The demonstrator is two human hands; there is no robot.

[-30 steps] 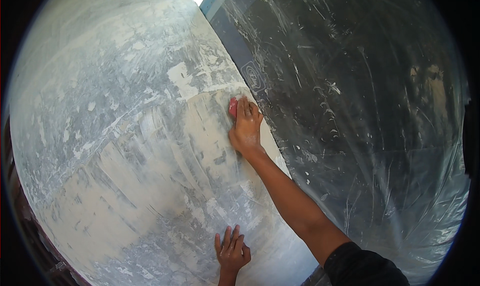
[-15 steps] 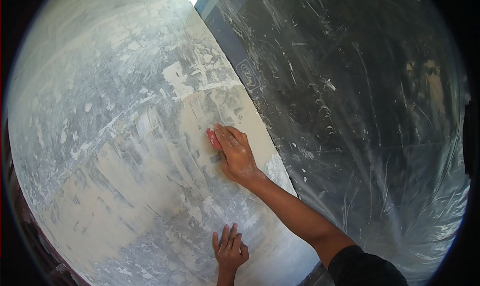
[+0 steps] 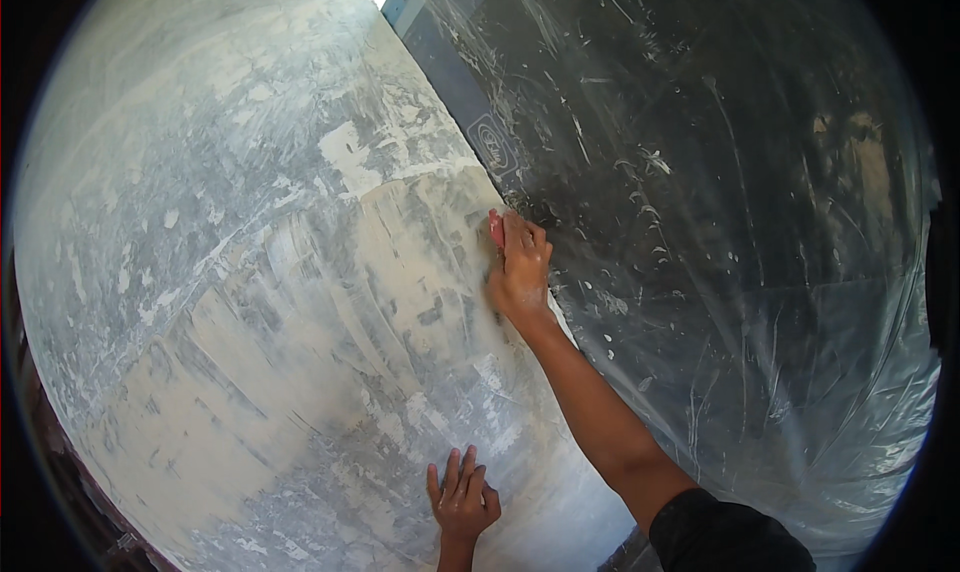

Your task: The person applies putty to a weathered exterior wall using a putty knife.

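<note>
My right hand (image 3: 522,270) is closed around a small red, flat-edged hand tool (image 3: 497,229), mostly hidden by my fingers; I cannot tell its exact kind. The hand presses it to the right edge of a large, patchy grey-and-white surface (image 3: 300,342) coated with beige filler in streaks. Lower down, my left hand (image 3: 463,497) lies on the same surface with its fingers spread, holding nothing.
Dark plastic sheeting (image 3: 700,222), splashed with white smears, borders the coated surface along its right edge. At the top, a blue strip (image 3: 408,0) shows beside a bright gap. Dark ribbed material shows at the lower left.
My right hand has moved right and slightly up with the red tool, from the filled area to the surface's right edge. My left hand has stayed in place.
</note>
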